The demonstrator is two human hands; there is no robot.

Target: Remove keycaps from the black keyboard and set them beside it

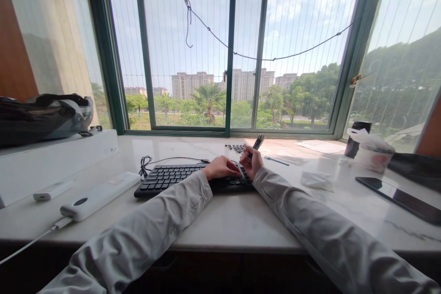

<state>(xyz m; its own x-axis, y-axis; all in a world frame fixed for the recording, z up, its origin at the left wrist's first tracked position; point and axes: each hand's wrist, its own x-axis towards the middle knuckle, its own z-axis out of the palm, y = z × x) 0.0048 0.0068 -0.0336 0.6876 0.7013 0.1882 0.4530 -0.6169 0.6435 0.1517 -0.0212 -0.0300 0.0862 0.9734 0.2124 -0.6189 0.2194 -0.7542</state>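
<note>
A black keyboard (172,177) lies on the marble-patterned counter in front of me. On its right part some keys seem to be off, and my hands partly hide that area. My left hand (222,167) rests over this part with thumb and fingers pinched together at the keys; whatever they hold is too small to make out. My right hand (251,161) is closed around a slim black tool (257,142) with its end pointing up; its exact kind is unclear. Just behind the keyboard, several loose black keycaps (235,148) lie in rows.
A thin blue pen-like stick (277,161) and a clear plastic bag (316,180) lie to the right, with a phone (399,197) beyond. A black cup (356,140) stands by a bagged tub (375,152). At left are a white power bank (99,195) and a white box (58,163).
</note>
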